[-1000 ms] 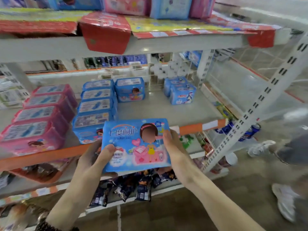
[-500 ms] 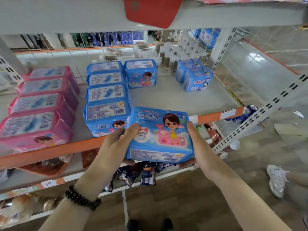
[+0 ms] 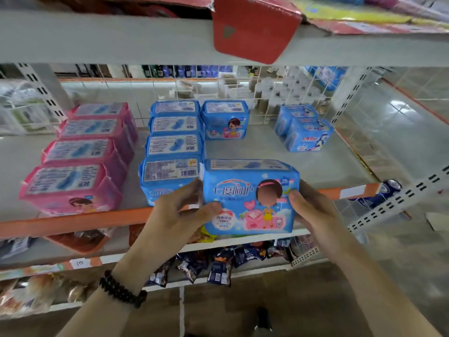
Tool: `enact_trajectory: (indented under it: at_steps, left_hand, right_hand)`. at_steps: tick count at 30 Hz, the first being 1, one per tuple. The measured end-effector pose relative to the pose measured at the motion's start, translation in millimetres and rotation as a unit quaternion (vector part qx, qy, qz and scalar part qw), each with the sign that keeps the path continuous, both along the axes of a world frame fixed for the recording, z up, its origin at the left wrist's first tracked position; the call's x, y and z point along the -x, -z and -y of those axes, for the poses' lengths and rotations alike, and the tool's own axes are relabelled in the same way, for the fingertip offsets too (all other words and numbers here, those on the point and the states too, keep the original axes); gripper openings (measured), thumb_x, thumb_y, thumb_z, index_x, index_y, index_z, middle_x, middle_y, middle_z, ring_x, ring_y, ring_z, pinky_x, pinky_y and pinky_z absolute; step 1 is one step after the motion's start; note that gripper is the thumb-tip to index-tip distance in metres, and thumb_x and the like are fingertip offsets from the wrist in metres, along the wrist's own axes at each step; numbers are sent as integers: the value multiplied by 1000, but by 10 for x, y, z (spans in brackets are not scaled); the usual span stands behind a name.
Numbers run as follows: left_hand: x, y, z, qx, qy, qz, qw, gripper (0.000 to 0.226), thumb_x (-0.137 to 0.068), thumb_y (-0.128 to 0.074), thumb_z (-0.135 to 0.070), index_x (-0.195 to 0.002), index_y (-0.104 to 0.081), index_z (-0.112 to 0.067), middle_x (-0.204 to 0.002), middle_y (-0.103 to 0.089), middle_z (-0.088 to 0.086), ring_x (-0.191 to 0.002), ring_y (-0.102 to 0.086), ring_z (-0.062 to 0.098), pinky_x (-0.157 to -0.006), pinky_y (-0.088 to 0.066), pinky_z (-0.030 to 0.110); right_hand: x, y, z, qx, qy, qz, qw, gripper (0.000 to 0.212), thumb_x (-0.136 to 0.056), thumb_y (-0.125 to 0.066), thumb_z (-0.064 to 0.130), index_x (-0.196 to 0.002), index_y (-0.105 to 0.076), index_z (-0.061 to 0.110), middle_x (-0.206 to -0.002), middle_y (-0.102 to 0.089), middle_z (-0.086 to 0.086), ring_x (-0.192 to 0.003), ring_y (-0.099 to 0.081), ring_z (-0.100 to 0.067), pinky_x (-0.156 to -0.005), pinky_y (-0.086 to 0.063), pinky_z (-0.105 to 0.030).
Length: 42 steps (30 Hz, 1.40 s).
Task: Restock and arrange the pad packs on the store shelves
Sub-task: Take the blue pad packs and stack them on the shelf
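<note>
Glossy blue plastic pad pack (image 3: 250,198), puffy rectangular brick, clamped between left hand (image 3: 184,215) and right hand (image 3: 313,210), at shelf (image 3: 279,152) front edge beside blue row (image 3: 173,147).

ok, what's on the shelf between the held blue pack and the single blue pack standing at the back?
Head view: nothing. The shelf is bare between the held blue pack, gripped by left hand and right hand, and the back pack.

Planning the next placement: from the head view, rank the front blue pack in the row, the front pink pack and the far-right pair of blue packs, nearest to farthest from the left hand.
1. Front blue pack, directly behind the left hand.
2. Front pink pack, off to its left.
3. Far-right blue pair, back right of the shelf.
</note>
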<state>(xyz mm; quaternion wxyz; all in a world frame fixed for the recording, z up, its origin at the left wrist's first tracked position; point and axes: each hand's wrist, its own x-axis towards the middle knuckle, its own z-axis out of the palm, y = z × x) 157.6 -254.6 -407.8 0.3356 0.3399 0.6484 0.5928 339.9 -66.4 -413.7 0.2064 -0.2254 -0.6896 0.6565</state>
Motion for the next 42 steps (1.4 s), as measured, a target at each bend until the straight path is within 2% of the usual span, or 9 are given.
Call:
enact_trajectory:
  at_steps: [8,12,16,19,24,28,31,35,42]
  left_hand:
    - [-271,-6,-430,98,-51,-145,983,37,-83,-75,-37,-117,-62,-43,-107,-69,-33,-103,-64,-10,-88,-58,30]
    - [-244,46,-687,119,-40,-178,976,37,-84,-78,-38,-111,-59,-52,-104,-68,-37,-104,-65,-9,-99,-53,33]
    - [-160,44,-891,155,-32,-194,968,36,-85,-77,-38,-102,-54,-60,-108,-62,-36,-116,-58,1,-103,-46,31]
    - [-8,64,-1026,180,-24,-237,955,37,-85,-75,-43,-116,-57,-54,-121,-56,-23,-115,-57,6,-100,-50,36]
    - [271,38,-1271,210,-37,-320,923,57,-81,-77,-39,-131,-51,-31,-118,-63,-10,-104,-63,9,-93,-56,38]
    - [534,-15,-1430,271,-22,-471,839,73,-84,-74,-47,-137,-37,-15,-104,-67,-1,-86,-65,19,-77,-56,38]
    - [766,26,-1541,323,-20,-547,772,79,-84,-64,-61,-136,-36,-9,-94,-65,1,-83,-62,23,-85,-48,39]
    - [1007,139,-1658,348,-24,-576,739,75,-80,-57,-72,-126,-47,-13,-103,-64,3,-101,-56,28,-102,-37,49]
    - [1197,323,-1821,370,-15,-622,690,83,-78,-59,-74,-130,-52,-10,-123,-62,10,-127,-45,32,-116,-19,51]
  right_hand:
    - [-91,-73,-465,-6,-54,23,998,31,-101,-39,15,-127,-56,23,-110,-73,22,-108,-65,4,-84,-48,-10]
    - [-71,-4,-778,-28,-77,41,996,54,-98,-59,21,-149,-41,20,-131,-66,7,-120,-63,-13,-95,-54,-29]
    - [34,139,-1091,-46,-77,49,995,75,-89,-72,11,-149,-36,36,-131,-65,15,-122,-62,-13,-97,-54,-37]
    - [127,240,-1247,-79,-77,51,993,83,-81,-78,5,-140,-37,46,-129,-63,23,-127,-56,-6,-96,-55,-33]
    - [460,349,-1394,-107,-75,57,990,83,-81,-77,-4,-147,-39,28,-127,-63,11,-124,-55,1,-89,-58,-29]
    - [786,373,-1475,-127,-90,53,986,79,-84,-71,-5,-149,-36,25,-131,-58,10,-125,-52,3,-90,-57,-24]
    - [997,433,-1528,-135,-96,48,985,72,-87,-67,-6,-143,-36,27,-128,-55,16,-123,-49,10,-87,-56,-19]
    - [1221,564,-1647,-148,-97,48,983,74,-87,-65,-9,-144,-33,26,-126,-52,18,-122,-48,12,-84,-53,-13]
    - [1440,880,-1790,-142,-95,49,984,80,-87,-69,-4,-153,-28,17,-142,-48,-4,-139,-42,-16,-95,-56,-32]
